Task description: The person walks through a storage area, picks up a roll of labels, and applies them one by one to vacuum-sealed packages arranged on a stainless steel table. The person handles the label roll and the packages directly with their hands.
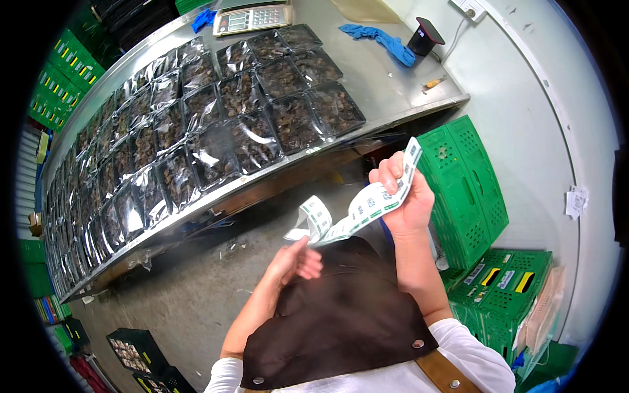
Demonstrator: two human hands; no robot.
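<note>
My right hand is closed on a long strip of white labels with green bands, whose upper end sticks up past my fingers. The strip slopes down to the left and curls into a loop near my left hand. My left thumb is at the lower edge of the loop; my fingers are loosely curled and blurred, and I cannot tell whether they grip it. A dark brown apron is below my hands.
A steel table holds many film-covered black trays of dark clumps, a scale, blue gloves and a small black-red object. Green crates stand right against the wall and far left. Black crates sit on the floor.
</note>
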